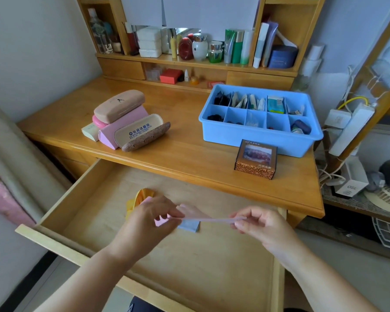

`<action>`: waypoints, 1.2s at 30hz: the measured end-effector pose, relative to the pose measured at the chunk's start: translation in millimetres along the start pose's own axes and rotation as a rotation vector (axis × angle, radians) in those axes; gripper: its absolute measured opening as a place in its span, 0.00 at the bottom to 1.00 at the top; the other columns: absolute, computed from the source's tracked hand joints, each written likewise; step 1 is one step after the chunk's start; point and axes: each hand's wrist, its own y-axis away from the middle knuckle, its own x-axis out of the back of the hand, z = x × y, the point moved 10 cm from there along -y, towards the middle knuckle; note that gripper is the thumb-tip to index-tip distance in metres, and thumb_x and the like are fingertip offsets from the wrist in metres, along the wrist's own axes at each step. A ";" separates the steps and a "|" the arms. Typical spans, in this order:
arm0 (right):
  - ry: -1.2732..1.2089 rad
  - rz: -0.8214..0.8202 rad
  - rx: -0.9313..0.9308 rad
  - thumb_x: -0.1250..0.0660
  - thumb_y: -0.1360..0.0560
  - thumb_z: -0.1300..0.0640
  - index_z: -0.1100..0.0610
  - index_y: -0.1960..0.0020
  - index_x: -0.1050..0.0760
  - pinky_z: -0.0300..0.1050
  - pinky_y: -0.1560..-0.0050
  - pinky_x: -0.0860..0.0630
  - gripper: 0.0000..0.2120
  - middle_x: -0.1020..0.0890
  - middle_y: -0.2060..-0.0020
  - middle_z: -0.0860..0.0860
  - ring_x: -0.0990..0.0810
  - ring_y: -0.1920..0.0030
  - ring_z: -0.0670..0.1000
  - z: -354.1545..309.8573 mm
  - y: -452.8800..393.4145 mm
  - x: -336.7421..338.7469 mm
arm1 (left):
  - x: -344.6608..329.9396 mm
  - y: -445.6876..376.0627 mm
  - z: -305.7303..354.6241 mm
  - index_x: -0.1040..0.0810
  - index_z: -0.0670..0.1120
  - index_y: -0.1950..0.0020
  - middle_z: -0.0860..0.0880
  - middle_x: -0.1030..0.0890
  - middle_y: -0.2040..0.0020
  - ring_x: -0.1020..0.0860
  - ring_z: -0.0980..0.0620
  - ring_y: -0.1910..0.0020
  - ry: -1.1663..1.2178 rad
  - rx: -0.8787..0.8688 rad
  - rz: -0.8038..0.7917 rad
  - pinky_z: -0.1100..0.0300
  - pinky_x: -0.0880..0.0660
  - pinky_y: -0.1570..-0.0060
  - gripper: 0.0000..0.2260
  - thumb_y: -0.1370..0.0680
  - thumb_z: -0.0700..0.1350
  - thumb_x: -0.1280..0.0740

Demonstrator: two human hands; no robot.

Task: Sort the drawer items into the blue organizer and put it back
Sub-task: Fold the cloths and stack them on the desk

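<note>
Head view: left hand (153,218) and right hand (254,224) fingers pinch pink strip (208,220) ends above open drawer (113,176).

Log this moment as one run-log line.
left hand: pinches pink strip | right hand: pinches other end | over open drawer | blue organizer: on desk

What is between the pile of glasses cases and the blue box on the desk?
Nothing. In the head view, only bare wooden desk lies between the glasses cases and the blue organizer.
</note>
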 end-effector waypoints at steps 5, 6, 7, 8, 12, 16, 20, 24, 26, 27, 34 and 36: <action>0.454 -0.122 -0.319 0.29 0.27 0.57 0.55 0.63 0.21 0.38 0.63 0.31 0.06 0.21 0.67 0.48 0.26 0.66 0.46 92.4 8.8 -28.9 | -80.9 28.1 -52.6 0.17 0.56 0.51 0.61 0.20 0.57 0.28 0.65 0.62 -0.251 0.168 -0.480 0.75 0.35 0.58 0.06 0.25 0.48 0.32; 0.527 -0.135 -0.357 0.30 0.26 0.54 0.55 0.63 0.21 0.38 0.66 0.33 0.08 0.22 0.68 0.48 0.28 0.67 0.46 105.6 8.5 -33.2 | -93.3 30.6 -62.2 0.17 0.56 0.50 0.61 0.19 0.54 0.29 0.65 0.61 -0.316 0.177 -0.545 0.76 0.36 0.58 0.07 0.24 0.49 0.33; 0.571 -0.135 -0.384 0.31 0.26 0.52 0.55 0.63 0.22 0.38 0.68 0.35 0.09 0.23 0.68 0.47 0.29 0.68 0.46 114.6 7.5 -36.1 | -101.7 31.0 -69.7 0.17 0.57 0.49 0.60 0.18 0.51 0.28 0.64 0.59 -0.352 0.187 -0.592 0.76 0.35 0.57 0.07 0.24 0.51 0.34; 0.592 -0.119 -0.405 0.31 0.26 0.51 0.54 0.64 0.23 0.37 0.69 0.36 0.10 0.24 0.69 0.47 0.30 0.69 0.46 120.1 6.0 -36.9 | -108.0 29.6 -76.0 0.17 0.56 0.49 0.59 0.18 0.49 0.26 0.63 0.57 -0.367 0.200 -0.622 0.74 0.34 0.56 0.07 0.24 0.51 0.34; 0.493 0.068 -0.436 0.36 0.26 0.58 0.55 0.67 0.28 0.40 0.69 0.38 0.11 0.28 0.72 0.49 0.32 0.71 0.49 128.0 -6.1 -24.9 | -114.9 8.8 -93.1 0.18 0.53 0.49 0.55 0.18 0.53 0.25 0.58 0.59 -0.342 0.239 -0.548 0.69 0.31 0.59 0.08 0.25 0.49 0.34; 0.418 0.273 -0.433 0.35 0.26 0.59 0.62 0.62 0.26 0.42 0.67 0.40 0.08 0.28 0.71 0.52 0.32 0.68 0.51 127.5 -23.1 -6.2 | -106.6 -24.0 -100.4 0.20 0.48 0.52 0.57 0.25 0.63 0.26 0.55 0.59 -0.288 0.274 -0.303 0.68 0.36 0.63 0.06 0.25 0.44 0.36; 0.538 0.335 -0.448 0.35 0.26 0.58 0.55 0.62 0.24 0.42 0.69 0.37 0.06 0.24 0.71 0.48 0.28 0.67 0.50 127.2 -36.5 2.2 | -115.8 -45.0 -106.0 0.20 0.49 0.49 0.53 0.18 0.53 0.23 0.53 0.51 -0.360 0.288 -0.247 0.65 0.31 0.55 0.08 0.24 0.45 0.37; 0.681 0.337 -0.416 0.36 0.27 0.57 0.50 0.59 0.27 0.44 0.63 0.30 0.03 0.21 0.62 0.45 0.24 0.61 0.50 124.9 -47.5 2.6 | -125.3 -51.8 -117.2 0.23 0.51 0.48 0.53 0.20 0.51 0.24 0.54 0.51 -0.453 0.281 -0.275 0.66 0.35 0.58 0.08 0.26 0.47 0.37; 0.783 0.308 -0.398 0.36 0.27 0.55 0.48 0.49 0.28 0.43 0.58 0.29 0.07 0.24 0.51 0.45 0.22 0.52 0.50 124.0 -54.6 0.9 | -129.4 -53.1 -121.7 0.24 0.51 0.46 0.53 0.21 0.49 0.25 0.54 0.48 -0.474 0.281 -0.308 0.67 0.37 0.56 0.10 0.26 0.47 0.36; 0.841 0.267 -0.403 0.35 0.27 0.53 0.48 0.46 0.29 0.42 0.57 0.30 0.10 0.26 0.48 0.45 0.22 0.49 0.50 124.4 -59.0 -1.9 | -131.6 -54.1 -124.1 0.24 0.51 0.45 0.54 0.22 0.48 0.25 0.54 0.47 -0.482 0.287 -0.322 0.67 0.37 0.55 0.10 0.26 0.48 0.36; 0.814 0.163 -0.397 0.37 0.31 0.58 0.49 0.65 0.32 0.41 0.64 0.34 0.07 0.25 0.60 0.45 0.26 0.59 0.50 111.7 -66.1 -5.6 | -129.5 -57.4 -110.8 0.21 0.52 0.49 0.55 0.22 0.50 0.25 0.55 0.46 -0.504 0.240 -0.347 0.66 0.35 0.56 0.07 0.25 0.48 0.36; 0.590 0.186 -0.350 0.38 0.33 0.62 0.52 0.67 0.33 0.43 0.69 0.38 0.07 0.28 0.71 0.46 0.32 0.68 0.49 107.1 -57.4 -3.3 | -115.1 -49.7 -96.6 0.22 0.52 0.54 0.56 0.25 0.56 0.26 0.57 0.53 -0.386 0.153 -0.280 0.68 0.36 0.58 0.04 0.27 0.46 0.35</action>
